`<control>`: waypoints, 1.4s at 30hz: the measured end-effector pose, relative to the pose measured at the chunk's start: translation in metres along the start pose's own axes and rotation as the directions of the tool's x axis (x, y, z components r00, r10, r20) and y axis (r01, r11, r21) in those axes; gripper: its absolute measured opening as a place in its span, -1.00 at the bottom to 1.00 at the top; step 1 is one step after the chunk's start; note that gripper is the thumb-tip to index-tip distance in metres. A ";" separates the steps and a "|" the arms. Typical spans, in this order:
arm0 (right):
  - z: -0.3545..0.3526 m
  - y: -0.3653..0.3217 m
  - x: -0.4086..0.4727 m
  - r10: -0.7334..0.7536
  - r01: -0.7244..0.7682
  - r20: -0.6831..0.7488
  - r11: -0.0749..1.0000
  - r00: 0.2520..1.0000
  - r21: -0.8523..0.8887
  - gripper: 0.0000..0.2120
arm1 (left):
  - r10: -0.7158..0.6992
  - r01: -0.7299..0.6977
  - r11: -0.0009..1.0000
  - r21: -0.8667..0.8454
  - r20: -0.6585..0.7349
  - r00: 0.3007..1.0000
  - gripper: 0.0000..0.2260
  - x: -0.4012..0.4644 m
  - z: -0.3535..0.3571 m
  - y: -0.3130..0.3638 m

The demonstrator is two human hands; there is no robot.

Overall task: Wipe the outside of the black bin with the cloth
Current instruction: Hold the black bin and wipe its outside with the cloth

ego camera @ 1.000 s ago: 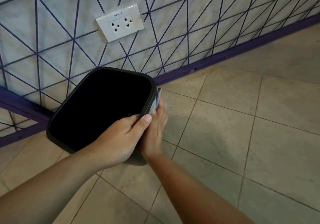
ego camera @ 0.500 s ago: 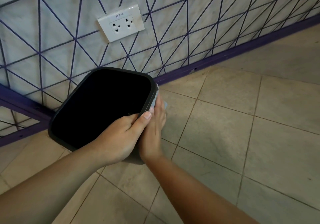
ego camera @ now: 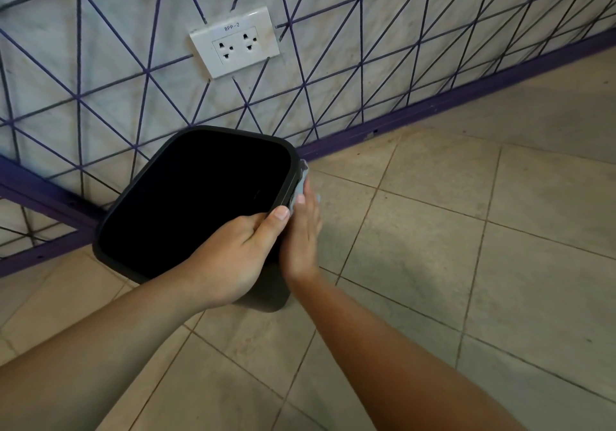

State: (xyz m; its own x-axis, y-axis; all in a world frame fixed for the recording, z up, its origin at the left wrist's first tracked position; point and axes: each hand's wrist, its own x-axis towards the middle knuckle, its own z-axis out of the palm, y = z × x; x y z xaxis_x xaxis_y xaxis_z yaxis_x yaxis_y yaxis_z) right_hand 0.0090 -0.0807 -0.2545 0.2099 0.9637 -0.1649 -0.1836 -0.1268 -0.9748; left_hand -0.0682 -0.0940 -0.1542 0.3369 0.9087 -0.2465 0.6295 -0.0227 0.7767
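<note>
Crouched by the wall, a person's left hand point(ego camera: 233, 257) grips the near rim of the black bin point(ego camera: 200, 197) on the tiled floor point(ego camera: 466, 230) while the right hand point(ego camera: 301, 234) presses a cloth point(ego camera: 301, 182) flat against its outer side, best wiped in firm, overlapping strokes.

You get soft, even, fairly dim light with no glare. The bin point(ego camera: 196, 197) interior reads as flat black, no detail. A faint shadow falls on the floor point(ego camera: 466, 230) right of the hands. Wall point(ego camera: 100, 63) lines bow toward the edges from the wide lens; upper left looks slightly smeared.
</note>
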 end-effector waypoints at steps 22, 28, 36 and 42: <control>-0.003 0.009 -0.001 -0.053 0.053 0.006 0.998 0.999 -0.036 -0.47 | -0.018 0.020 0.997 0.080 -0.025 1.000 -0.64 0.000 -0.005 -0.002; 0.002 0.022 -0.032 -0.200 0.202 0.024 0.976 0.979 -0.087 -0.49 | 0.012 -0.016 0.996 0.093 0.036 0.999 -0.62 -0.001 -0.006 0.000; 0.006 0.007 -0.015 -0.147 0.147 -0.002 0.988 0.989 -0.041 -0.33 | -0.020 0.016 0.992 0.127 0.027 0.999 -0.60 0.003 -0.008 0.000; 0.001 0.006 0.003 -0.046 0.046 -0.033 0.999 0.998 -0.010 -0.42 | -0.015 0.011 0.991 0.136 0.029 0.999 -0.61 0.003 -0.010 -0.002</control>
State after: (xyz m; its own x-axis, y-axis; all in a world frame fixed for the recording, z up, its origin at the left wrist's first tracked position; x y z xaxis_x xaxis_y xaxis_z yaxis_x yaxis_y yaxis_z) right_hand 0.0074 -0.0781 -0.2607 0.2495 0.9603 -0.1245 -0.1645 -0.0847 -0.9827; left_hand -0.0754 -0.0869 -0.1506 0.3477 0.8964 -0.2749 0.7222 -0.0691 0.6882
